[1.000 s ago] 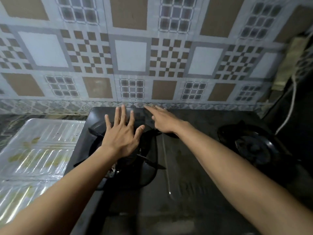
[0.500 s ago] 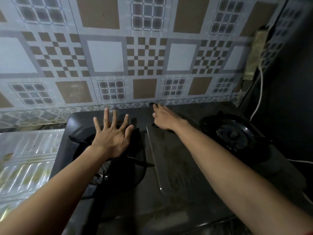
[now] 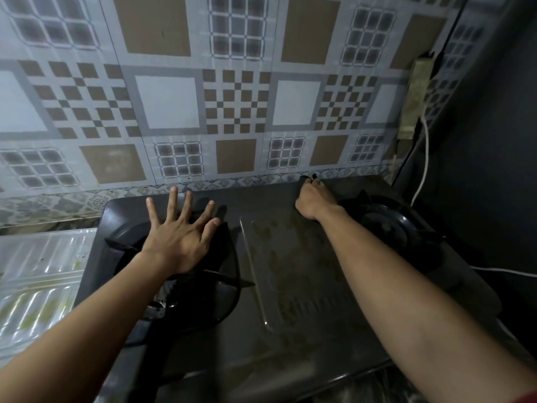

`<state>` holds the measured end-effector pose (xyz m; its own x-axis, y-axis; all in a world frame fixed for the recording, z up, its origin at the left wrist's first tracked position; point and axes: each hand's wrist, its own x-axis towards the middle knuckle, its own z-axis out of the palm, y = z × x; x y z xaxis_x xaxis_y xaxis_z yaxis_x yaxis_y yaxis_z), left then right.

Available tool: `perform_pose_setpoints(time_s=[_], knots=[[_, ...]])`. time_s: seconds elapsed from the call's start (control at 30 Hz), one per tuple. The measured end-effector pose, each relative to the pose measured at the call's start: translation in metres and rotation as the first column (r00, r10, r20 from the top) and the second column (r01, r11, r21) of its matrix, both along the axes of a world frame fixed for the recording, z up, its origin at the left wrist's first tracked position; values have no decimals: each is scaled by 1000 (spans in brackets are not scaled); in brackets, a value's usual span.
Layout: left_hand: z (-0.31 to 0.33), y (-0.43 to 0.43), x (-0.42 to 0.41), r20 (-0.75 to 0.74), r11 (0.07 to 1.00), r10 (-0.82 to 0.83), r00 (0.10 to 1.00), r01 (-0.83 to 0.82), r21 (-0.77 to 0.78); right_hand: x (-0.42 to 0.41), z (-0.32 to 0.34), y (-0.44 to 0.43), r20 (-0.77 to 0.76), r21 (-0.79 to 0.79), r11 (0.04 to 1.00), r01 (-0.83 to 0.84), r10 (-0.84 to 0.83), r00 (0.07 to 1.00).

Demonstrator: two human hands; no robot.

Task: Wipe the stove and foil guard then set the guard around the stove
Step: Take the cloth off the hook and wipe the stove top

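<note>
The dark two-burner stove point(image 3: 293, 286) fills the middle, and its centre panel is smeared with brownish stains. My left hand point(image 3: 180, 237) lies open with fingers spread, pressing on the left burner grate point(image 3: 209, 289). At the stove's far back edge, just left of the right burner point(image 3: 389, 225), my right hand point(image 3: 312, 200) is curled shut. A small dark thing, seemingly a cloth point(image 3: 308, 178), pokes out at its fingertips. The ribbed silver foil guard point(image 3: 40, 274) lies flat on the counter left of the stove, with yellowish spots on it.
A patterned tile wall point(image 3: 232, 106) rises right behind the stove. A power strip point(image 3: 415, 97) hangs at the back right corner, its white cable point(image 3: 426, 158) dropping beside the stove. A dark wall point(image 3: 494, 141) closes in the right side.
My right hand slid right along the stove's back edge and curled from flat fingers into a fist. My left hand stayed spread on the left burner. The view shifted right.
</note>
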<state>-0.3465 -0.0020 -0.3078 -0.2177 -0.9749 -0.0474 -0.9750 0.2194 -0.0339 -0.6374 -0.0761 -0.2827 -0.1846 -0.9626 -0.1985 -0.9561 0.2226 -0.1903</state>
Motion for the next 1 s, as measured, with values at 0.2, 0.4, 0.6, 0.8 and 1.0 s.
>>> perform_pose_setpoints(time_s=[0.2, 0.4, 0.6, 0.8, 1.0], knots=[[0, -1, 1, 9, 1000, -31, 999, 31, 1, 2, -8, 36, 33, -5, 999, -43, 43, 999], [3, 2, 2, 7, 1000, 2, 1000, -2, -1, 0, -16, 61, 101, -89, 992, -85, 94, 990], [1, 0, 3, -9, 999, -15, 1000, 16, 50, 41, -19, 64, 26, -153, 954, -259, 265, 964], [2, 1, 4, -33, 999, -24, 999, 25, 36, 80, -19, 82, 78, -162, 903, -399, 415, 907], [8, 4, 2, -68, 999, -9, 998, 12, 44, 92, -21, 120, 131, -204, 871, -448, 477, 869]])
